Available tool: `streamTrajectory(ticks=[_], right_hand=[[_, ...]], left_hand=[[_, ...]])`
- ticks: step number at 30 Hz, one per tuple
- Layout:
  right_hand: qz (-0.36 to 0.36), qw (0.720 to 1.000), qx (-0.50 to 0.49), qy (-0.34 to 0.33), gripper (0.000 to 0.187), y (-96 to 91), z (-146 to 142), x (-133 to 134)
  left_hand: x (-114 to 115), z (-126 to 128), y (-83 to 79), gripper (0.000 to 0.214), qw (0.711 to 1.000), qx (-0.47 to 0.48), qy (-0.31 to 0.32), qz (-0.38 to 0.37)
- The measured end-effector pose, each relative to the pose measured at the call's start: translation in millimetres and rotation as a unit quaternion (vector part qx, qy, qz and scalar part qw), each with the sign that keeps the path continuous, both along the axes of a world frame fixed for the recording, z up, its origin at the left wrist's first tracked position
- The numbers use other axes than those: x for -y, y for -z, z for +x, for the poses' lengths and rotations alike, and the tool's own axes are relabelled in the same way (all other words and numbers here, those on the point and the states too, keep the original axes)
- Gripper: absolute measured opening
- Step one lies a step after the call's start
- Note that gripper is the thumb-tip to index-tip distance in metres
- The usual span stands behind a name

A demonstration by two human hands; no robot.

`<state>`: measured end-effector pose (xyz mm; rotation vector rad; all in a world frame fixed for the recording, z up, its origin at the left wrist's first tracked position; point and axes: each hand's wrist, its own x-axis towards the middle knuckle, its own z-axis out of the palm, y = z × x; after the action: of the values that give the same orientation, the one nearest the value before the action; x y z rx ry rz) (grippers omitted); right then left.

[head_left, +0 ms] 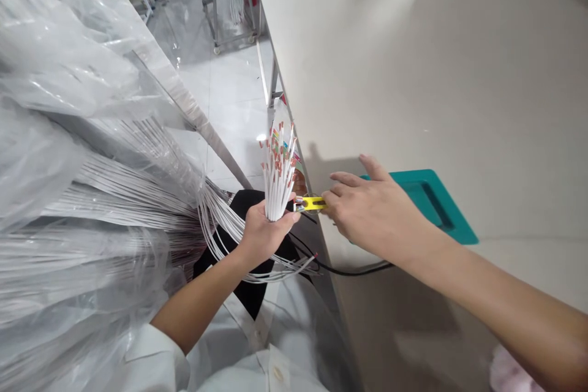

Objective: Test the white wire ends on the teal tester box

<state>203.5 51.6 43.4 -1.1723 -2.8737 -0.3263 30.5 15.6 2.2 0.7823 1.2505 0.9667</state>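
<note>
**Bundle gathered, tool at its side**

We look down at a pale table [413, 73] beside a glossy tiled floor, with clear plastic sheeting [55, 73] draped on the left over long runs of white wire. Our left hand [263, 233] is wrapped tight around a bundle of white wires [278, 177] just off the table's edge. The bundle stands nearly upright, its long axis vertical, orange-tipped ends fanning upward. Our right hand [372, 211] pinches a small yellow tool [311, 203] at the bundle's base, the other fingers loosely extended over a teal tray [432, 202]. We judge the gathering done; no binding shows yet.
</note>
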Motion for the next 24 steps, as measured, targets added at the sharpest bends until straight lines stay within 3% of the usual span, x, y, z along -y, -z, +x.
streamTrajectory(ticks=[7,14,20,24], right_hand=[[0.009,1.000,0.015,0.010,0.014,0.8,2,0],[-0.001,1.000,0.015,0.007,0.051,9.4,2,2],[-0.008,1.000,0.005,0.015,0.053,11.5,3,1],[-0.003,0.998,-0.064,-0.003,0.055,6.6,0,7]], left_hand=[[-1,-2,5.8,0.038,0.997,-0.067,0.015,0.038],[1,-3,5.5,0.038,0.997,-0.069,0.007,0.024],[3,-8,6.1,0.038,0.999,-0.047,-0.001,0.015],[8,-14,1.5,0.040,0.999,-0.031,-0.010,0.003]])
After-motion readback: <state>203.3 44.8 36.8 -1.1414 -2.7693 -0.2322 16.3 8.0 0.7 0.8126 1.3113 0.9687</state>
